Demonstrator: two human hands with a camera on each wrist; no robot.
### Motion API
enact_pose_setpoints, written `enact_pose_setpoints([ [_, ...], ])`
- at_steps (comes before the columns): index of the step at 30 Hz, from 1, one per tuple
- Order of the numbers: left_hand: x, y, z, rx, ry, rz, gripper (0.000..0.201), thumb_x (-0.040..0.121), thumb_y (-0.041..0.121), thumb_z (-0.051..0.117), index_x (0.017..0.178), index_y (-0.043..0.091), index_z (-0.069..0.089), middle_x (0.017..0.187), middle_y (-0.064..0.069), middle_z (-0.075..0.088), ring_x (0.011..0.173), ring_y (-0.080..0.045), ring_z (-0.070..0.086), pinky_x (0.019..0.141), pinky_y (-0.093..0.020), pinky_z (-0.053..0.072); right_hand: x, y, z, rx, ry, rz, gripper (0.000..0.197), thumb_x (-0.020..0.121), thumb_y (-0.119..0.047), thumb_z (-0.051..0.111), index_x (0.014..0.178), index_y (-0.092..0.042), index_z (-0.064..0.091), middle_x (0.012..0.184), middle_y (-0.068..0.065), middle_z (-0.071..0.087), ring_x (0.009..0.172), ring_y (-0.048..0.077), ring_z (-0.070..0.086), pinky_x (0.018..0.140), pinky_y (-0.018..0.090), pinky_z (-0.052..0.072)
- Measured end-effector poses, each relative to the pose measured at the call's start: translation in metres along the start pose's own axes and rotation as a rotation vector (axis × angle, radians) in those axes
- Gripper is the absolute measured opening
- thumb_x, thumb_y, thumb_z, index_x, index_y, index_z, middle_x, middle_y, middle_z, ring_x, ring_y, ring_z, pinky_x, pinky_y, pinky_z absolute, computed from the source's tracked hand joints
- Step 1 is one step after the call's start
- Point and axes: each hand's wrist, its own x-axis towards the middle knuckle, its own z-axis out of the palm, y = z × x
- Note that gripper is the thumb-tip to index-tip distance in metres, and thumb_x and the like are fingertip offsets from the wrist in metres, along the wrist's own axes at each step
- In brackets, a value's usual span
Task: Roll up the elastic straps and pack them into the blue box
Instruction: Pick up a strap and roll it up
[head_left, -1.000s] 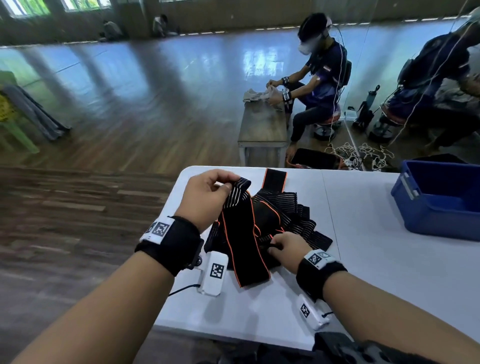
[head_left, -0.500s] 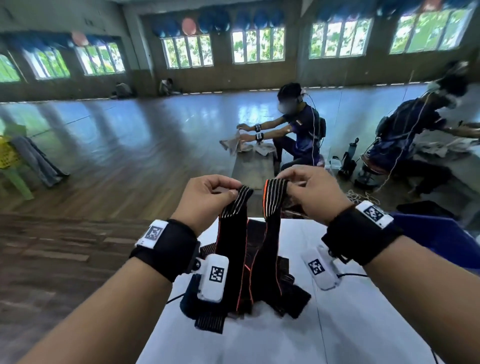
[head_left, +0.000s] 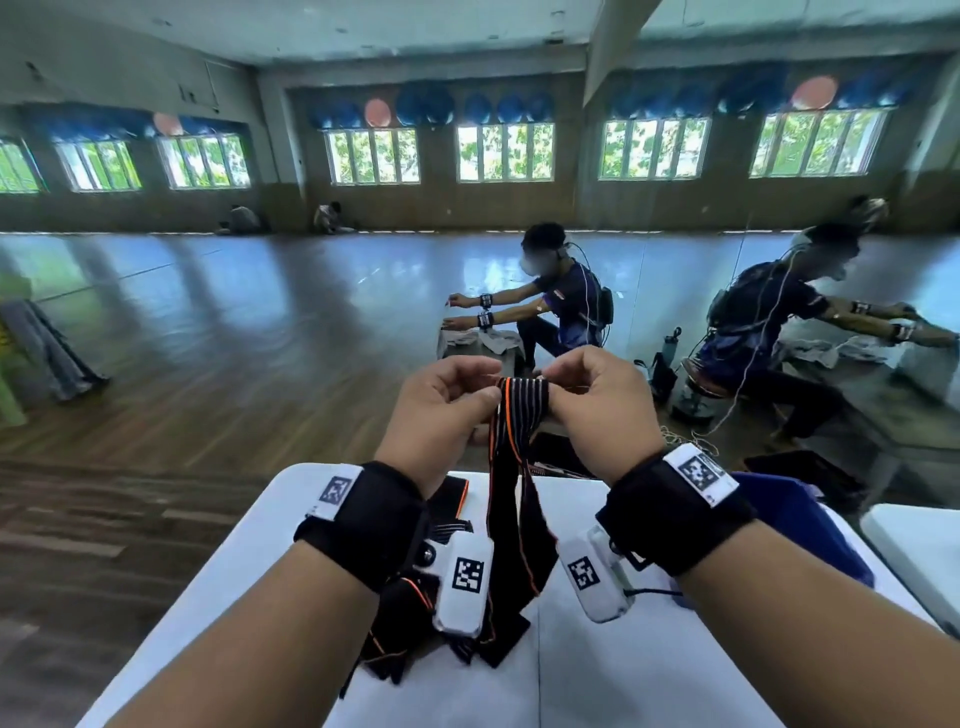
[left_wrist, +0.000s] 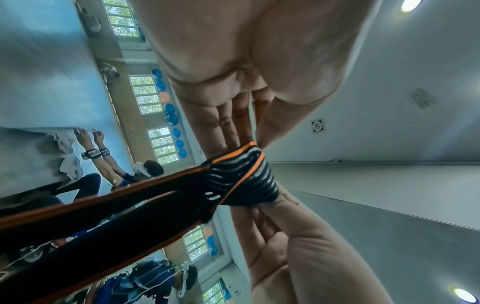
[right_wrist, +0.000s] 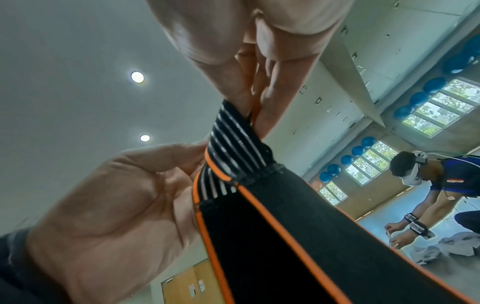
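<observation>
A black elastic strap (head_left: 511, 525) with orange edging hangs from both raised hands down to the white table (head_left: 649, 670). Its striped ends (head_left: 523, 400) are held together, one laid on the other. My left hand (head_left: 480, 402) pinches them from the left and my right hand (head_left: 555, 395) from the right. The left wrist view shows the left hand's fingers (left_wrist: 228, 127) on the striped end (left_wrist: 241, 174). In the right wrist view the right hand's fingertips (right_wrist: 246, 98) pinch the same end (right_wrist: 233, 152). More straps (head_left: 400, 639) lie heaped under my left wrist. The blue box (head_left: 800, 519) is partly hidden behind my right wrist.
A second white table (head_left: 914, 540) stands at the right edge. Beyond the table a person (head_left: 561, 306) sits working at a low bench (head_left: 478, 343), mirrored on the right. The floor around is open wood.
The two strap ends, held apart half a second ago, are now together between both hands. The hands have risen higher and my view has tilted up.
</observation>
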Motion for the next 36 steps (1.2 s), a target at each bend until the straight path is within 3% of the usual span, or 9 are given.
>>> enact_pose_setpoints([
  [3,-0.006,0.0,0.019,-0.004,-0.017,-0.029,0.028,0.093,-0.013,0.054,0.098,0.008,0.071,0.084,-0.005,0.073,0.066,-0.014,0.069,0.054,-0.027,0.055,-0.007,0.004,-0.012,0.014,0.059,0.01,0.026,0.079,0.0,0.069,0.071,-0.025,0.068,0.074,-0.002,0.073,0.073,0.015,0.071,0.066,0.021,0.057],
  [8,-0.005,-0.002,0.041,-0.02,-0.029,-0.081,0.025,0.094,-0.01,0.055,0.095,0.006,0.074,0.081,-0.01,0.074,0.07,-0.022,0.069,0.061,-0.033,0.058,-0.017,0.019,-0.019,0.078,0.128,0.051,0.019,0.077,-0.013,0.064,0.08,-0.029,0.074,0.076,-0.006,0.075,0.074,0.016,0.073,0.075,0.045,0.061],
  [12,0.001,-0.01,0.051,-0.017,-0.039,-0.096,0.017,0.089,-0.008,0.066,0.097,0.005,0.073,0.08,-0.008,0.074,0.07,-0.023,0.068,0.069,-0.041,0.057,-0.024,0.017,-0.024,-0.015,0.174,0.015,0.022,0.08,-0.01,0.063,0.079,-0.03,0.074,0.075,-0.012,0.073,0.074,0.006,0.07,0.076,0.04,0.061],
  [17,0.01,-0.013,0.061,0.0,-0.032,-0.081,0.026,0.087,-0.013,0.061,0.094,0.012,0.066,0.074,0.0,0.07,0.071,-0.024,0.067,0.063,-0.038,0.058,-0.034,0.02,-0.023,-0.057,0.19,-0.02,0.023,0.09,-0.005,0.058,0.099,-0.025,0.064,0.09,-0.013,0.07,0.087,0.0,0.067,0.081,0.031,0.058],
  [22,0.022,-0.013,0.063,-0.027,-0.008,-0.12,0.03,0.087,-0.007,0.065,0.076,0.019,0.077,0.084,-0.013,0.074,0.088,-0.039,0.072,0.087,-0.062,0.057,-0.065,0.032,-0.008,0.039,0.2,0.005,0.021,0.085,-0.015,0.075,0.092,-0.024,0.057,0.092,-0.006,0.068,0.082,0.006,0.068,0.074,0.022,0.056],
  [25,0.026,-0.017,0.061,-0.068,-0.014,-0.155,0.025,0.087,-0.005,0.068,0.078,0.016,0.078,0.087,-0.016,0.074,0.09,-0.037,0.07,0.094,-0.064,0.053,-0.075,0.041,0.004,0.03,0.205,0.001,0.026,0.078,-0.018,0.082,0.089,-0.032,0.063,0.099,-0.008,0.07,0.086,0.011,0.071,0.079,0.03,0.059],
  [28,0.027,-0.021,0.059,-0.071,-0.047,-0.143,0.022,0.087,-0.005,0.067,0.084,0.015,0.078,0.088,-0.016,0.074,0.085,-0.033,0.068,0.093,-0.057,0.056,-0.073,0.044,0.008,-0.025,0.287,0.011,0.019,0.081,-0.011,0.079,0.091,-0.025,0.07,0.087,-0.011,0.072,0.081,0.005,0.071,0.076,0.031,0.06],
  [32,0.026,-0.024,0.049,-0.061,-0.137,-0.114,0.019,0.093,0.001,0.064,0.096,0.015,0.077,0.091,-0.011,0.074,0.081,-0.022,0.069,0.078,-0.036,0.058,-0.067,0.044,0.004,-0.075,0.376,0.027,0.022,0.083,-0.004,0.071,0.083,-0.025,0.073,0.074,-0.01,0.072,0.072,0.007,0.07,0.072,0.034,0.059],
  [36,0.023,-0.044,0.025,0.273,-0.142,0.14,0.022,0.091,0.013,0.067,0.096,0.034,0.07,0.1,-0.002,0.069,0.085,-0.004,0.066,0.072,-0.014,0.052,-0.063,0.042,-0.002,-0.04,0.472,0.029,0.025,0.085,0.001,0.066,0.087,-0.021,0.078,0.084,-0.01,0.076,0.085,0.008,0.072,0.083,0.03,0.058],
])
